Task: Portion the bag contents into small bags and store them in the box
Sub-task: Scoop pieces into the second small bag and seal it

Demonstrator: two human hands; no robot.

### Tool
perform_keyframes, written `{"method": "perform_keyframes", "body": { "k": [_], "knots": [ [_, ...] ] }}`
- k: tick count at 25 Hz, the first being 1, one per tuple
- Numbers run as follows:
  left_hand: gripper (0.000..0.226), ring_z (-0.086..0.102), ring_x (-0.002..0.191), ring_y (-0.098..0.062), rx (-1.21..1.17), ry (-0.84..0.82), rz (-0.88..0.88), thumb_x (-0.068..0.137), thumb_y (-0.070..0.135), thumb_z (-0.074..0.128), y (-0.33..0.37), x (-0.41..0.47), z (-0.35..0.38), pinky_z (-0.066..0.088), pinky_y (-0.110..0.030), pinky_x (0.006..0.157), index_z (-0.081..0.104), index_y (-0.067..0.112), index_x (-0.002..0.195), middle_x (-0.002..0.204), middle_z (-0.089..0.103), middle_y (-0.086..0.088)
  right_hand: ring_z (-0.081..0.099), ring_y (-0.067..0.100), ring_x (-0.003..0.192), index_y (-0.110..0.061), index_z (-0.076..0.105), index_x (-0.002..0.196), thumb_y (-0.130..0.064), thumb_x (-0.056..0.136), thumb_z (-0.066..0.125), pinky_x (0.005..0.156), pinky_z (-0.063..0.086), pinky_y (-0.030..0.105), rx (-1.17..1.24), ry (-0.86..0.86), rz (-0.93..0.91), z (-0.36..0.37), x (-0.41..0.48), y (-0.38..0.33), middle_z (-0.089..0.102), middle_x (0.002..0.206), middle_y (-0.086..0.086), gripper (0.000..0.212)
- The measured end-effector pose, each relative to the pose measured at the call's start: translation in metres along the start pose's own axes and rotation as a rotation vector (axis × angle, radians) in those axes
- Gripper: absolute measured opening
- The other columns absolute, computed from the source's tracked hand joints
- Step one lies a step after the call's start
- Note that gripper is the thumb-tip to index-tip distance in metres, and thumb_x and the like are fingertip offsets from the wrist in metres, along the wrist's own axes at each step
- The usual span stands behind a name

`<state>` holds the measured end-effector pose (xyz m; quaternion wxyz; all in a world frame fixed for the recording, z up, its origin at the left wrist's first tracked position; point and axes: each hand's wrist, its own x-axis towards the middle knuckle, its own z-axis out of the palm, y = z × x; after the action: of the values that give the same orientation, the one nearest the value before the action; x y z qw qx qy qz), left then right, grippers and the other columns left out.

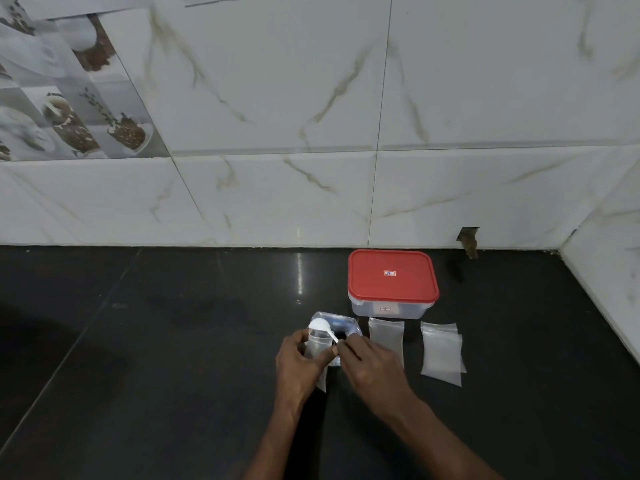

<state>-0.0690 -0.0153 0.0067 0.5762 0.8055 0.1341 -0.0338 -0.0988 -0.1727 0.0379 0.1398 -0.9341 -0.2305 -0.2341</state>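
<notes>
My left hand (300, 362) grips a small clear bag (317, 346) upright at its mouth. My right hand (372, 367) pinches the handle of a white plastic spoon (320, 326), whose bowl sits over the small bag's opening. Just behind them stands the larger clear bag (343, 327) with dark contents, its top open. A clear plastic box with a red lid (393, 280) stands shut farther back to the right. One small bag (386, 341) lies flat in front of the box, partly under my right hand. A small stack of bags (441, 355) lies to its right.
Everything rests on a dark stone counter (173, 358). A white marble-look tiled wall (311, 168) runs along the back and turns forward at the right corner (606, 271). A chipped hole in the wall (468, 239) sits behind the box.
</notes>
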Motion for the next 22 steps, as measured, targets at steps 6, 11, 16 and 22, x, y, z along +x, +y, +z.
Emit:
{"method": "perform_keyframes", "body": {
  "k": [6,11,16,22],
  "knots": [
    [0.053,0.071,0.093,-0.009,-0.038,-0.029,-0.009,0.06,0.044,0.09,-0.006,-0.002,-0.004,0.058,-0.028,0.08,0.07,0.027,0.105,0.105,0.072,0.005,0.059,0.015,0.057,-0.014,0.069,0.08,-0.008,0.069,0.081,0.043,0.048,0.027,0.014,0.042,0.298,0.004,0.006,0.007,0.061,0.076,0.001,0.017],
    [0.03,0.076,0.093,-0.017,-0.241,-0.074,-0.025,0.08,0.007,0.082,-0.017,-0.005,-0.017,0.056,-0.02,0.073,0.073,0.017,0.107,0.097,0.079,-0.001,0.056,0.015,0.043,-0.016,0.069,0.069,-0.012,0.053,0.09,0.035,0.043,0.026,-0.036,-0.188,0.401,0.024,0.003,0.007,0.06,0.068,-0.001,0.027],
    [0.024,0.075,0.095,-0.031,-0.363,-0.114,-0.082,0.086,0.009,0.077,-0.021,-0.009,-0.015,0.06,-0.041,0.084,0.072,0.01,0.109,0.098,0.079,-0.011,0.06,0.015,0.048,-0.015,0.071,0.074,-0.01,0.047,0.09,0.034,0.045,0.028,-0.106,-0.316,0.225,0.039,0.004,0.0,0.064,0.074,0.003,0.034],
    [0.028,0.073,0.098,-0.039,-0.472,-0.13,-0.152,0.087,0.011,0.075,-0.028,-0.012,-0.007,0.057,-0.052,0.09,0.071,0.007,0.114,0.103,0.077,-0.02,0.058,0.013,0.045,-0.017,0.069,0.064,-0.017,0.042,0.092,0.033,0.04,0.026,-0.146,-0.315,0.129,0.037,0.005,-0.001,0.064,0.069,0.002,0.031]
  ]
}}
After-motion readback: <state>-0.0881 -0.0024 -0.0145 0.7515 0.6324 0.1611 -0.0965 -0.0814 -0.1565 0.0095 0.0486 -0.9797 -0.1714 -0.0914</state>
